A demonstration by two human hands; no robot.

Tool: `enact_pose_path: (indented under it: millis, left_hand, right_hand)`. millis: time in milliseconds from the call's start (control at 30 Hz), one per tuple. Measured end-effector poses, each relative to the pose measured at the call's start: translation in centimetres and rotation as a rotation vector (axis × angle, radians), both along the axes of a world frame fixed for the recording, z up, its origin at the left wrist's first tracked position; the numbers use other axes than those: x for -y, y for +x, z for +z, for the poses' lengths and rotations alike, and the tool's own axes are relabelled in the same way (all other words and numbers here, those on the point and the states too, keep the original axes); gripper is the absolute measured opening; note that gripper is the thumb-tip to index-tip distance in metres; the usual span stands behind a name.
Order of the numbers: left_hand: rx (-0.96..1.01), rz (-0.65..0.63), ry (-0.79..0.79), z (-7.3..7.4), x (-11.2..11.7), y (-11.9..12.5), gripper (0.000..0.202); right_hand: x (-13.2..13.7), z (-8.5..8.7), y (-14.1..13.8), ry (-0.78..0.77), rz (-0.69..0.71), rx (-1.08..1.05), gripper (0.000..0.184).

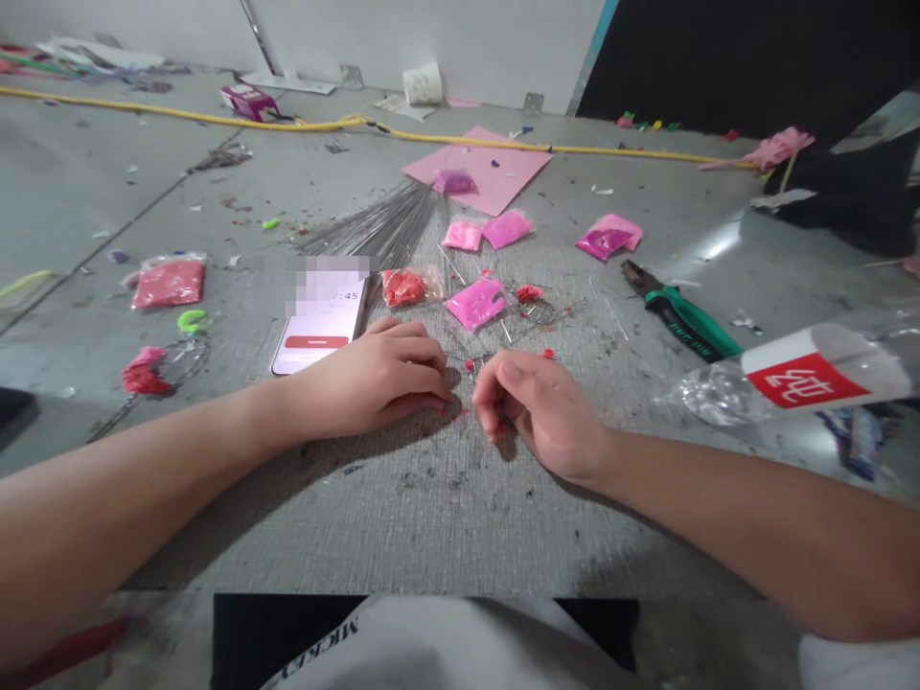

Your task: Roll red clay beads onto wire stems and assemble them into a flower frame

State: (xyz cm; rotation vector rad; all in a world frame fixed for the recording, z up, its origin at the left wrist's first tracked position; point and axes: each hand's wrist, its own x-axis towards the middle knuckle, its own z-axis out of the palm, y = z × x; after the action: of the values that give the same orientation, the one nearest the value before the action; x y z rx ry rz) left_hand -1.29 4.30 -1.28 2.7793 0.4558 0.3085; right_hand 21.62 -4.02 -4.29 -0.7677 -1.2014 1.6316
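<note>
My left hand [394, 372] rests on the grey table with its fingers curled and pressed together. Small red bits [454, 414] lie at its fingertips. Across from it, my right hand [542, 407] is on its side, fingers bent in toward the thumb. Whatever either hand pinches is hidden or too small to name. Just beyond them are a pink packet [477, 303], a clear packet with red clay-like stuff [406, 287], and a red lump [530, 292] on thin wire. A phone [316, 331] lies behind my left wrist.
Green-handled pliers [694, 321] and a plastic bottle [805, 374] lie to the right. A bundle of thin metal wires [380, 225] points toward a pink sheet [495, 153]. More packets, a red packet [170, 283] among them, are scattered about. A yellow cable [287, 122] crosses the back.
</note>
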Motion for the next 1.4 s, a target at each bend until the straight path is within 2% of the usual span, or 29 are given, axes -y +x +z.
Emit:
enact_pose_path:
  millis: [167,367,467,700,1100,1400]
  left_hand:
    - [0.033,0.001,0.021,-0.1,-0.2,-0.1,0.019]
    - [0.145,0.038,0.054,0.1,-0.4,-0.1,0.015]
    - [0.161,0.032,0.053,0.3,-0.3,0.0,0.014]
    - [0.175,0.032,0.056,0.3,-0.3,-0.2,0.016]
    - [0.174,0.021,0.049,0.2,-0.3,-0.1,0.017]
    - [0.163,0.023,0.033,0.2,-0.4,-0.2,0.017]
  right_hand:
    - [0.3,0.3,0.1,0.053,0.011,0.115,0.037]
    - [0.2,1.3,0.4,0.607,0.038,0.505,0.034]
    - [0.1,1.5,0.5,0.706,0.031,0.609,0.033]
    - [0.3,0.9,0.6,0.776,-0.013,0.738,0.028]
    - [0.1,0.6,0.5,0.774,0.121,0.813,0.03]
    - [-0.1,0.5,0.4,0.784,0.155,0.83,0.029]
